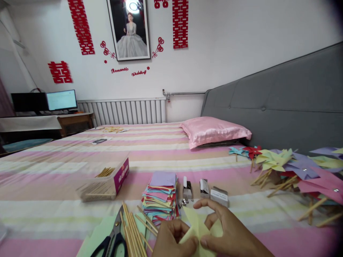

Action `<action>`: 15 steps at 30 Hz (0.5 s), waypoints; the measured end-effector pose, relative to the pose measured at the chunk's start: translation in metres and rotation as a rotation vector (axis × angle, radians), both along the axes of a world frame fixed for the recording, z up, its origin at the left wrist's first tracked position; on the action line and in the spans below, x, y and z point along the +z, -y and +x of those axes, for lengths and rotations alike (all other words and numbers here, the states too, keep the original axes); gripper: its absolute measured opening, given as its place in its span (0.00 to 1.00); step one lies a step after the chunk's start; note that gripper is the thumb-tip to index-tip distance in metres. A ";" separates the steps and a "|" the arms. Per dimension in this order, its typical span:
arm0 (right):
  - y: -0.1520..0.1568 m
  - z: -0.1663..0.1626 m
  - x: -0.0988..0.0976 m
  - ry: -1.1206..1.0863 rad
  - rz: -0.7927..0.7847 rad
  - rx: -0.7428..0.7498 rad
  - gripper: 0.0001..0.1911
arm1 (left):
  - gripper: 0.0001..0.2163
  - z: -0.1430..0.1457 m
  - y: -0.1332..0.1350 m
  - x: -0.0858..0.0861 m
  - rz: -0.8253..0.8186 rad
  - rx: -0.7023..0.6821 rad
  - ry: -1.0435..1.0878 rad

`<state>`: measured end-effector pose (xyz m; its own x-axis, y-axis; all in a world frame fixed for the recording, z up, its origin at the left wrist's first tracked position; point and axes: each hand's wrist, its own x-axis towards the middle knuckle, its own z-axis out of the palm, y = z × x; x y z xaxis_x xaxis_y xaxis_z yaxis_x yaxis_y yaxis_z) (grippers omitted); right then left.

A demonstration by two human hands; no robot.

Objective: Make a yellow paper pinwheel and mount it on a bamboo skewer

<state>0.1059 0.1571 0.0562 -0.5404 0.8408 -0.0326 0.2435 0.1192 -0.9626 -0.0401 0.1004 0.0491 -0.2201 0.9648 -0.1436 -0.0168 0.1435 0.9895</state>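
Both my hands meet at the bottom middle over a pale yellow paper square (197, 228) that is partly folded. My left hand (173, 239) pinches its left side with thumb and curled fingers. My right hand (227, 232) grips the right side, its index finger arched over the top corner. Just beyond stands a stack of coloured paper squares (160, 196) topped by a lilac sheet. Several wooden sticks (134, 232) and black-handled scissors (114, 241) lie left of my left hand.
A striped bedsheet (66, 171) covers the bed. A box of sticks (107, 182) sits to the left, small staple boxes (218, 195) and a stapler (187, 189) ahead. Finished paper pinwheels (294, 171) pile up at right near a pink pillow (214, 132) and grey headboard (289, 100).
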 end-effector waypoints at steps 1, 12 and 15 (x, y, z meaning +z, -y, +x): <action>0.000 0.001 0.001 0.010 0.004 0.004 0.29 | 0.04 -0.001 0.000 0.000 -0.011 -0.028 -0.022; -0.001 0.002 0.004 -0.122 0.013 0.004 0.35 | 0.07 0.002 -0.003 -0.008 0.012 0.028 0.048; -0.004 -0.002 -0.003 -0.355 -0.094 0.025 0.40 | 0.12 0.000 -0.005 -0.011 0.054 0.096 0.227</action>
<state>0.1041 0.1610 0.0536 -0.5525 0.8292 0.0844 -0.1098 0.0280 -0.9936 -0.0399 0.1051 0.0384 -0.2794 0.9486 -0.1486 -0.2509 0.0773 0.9649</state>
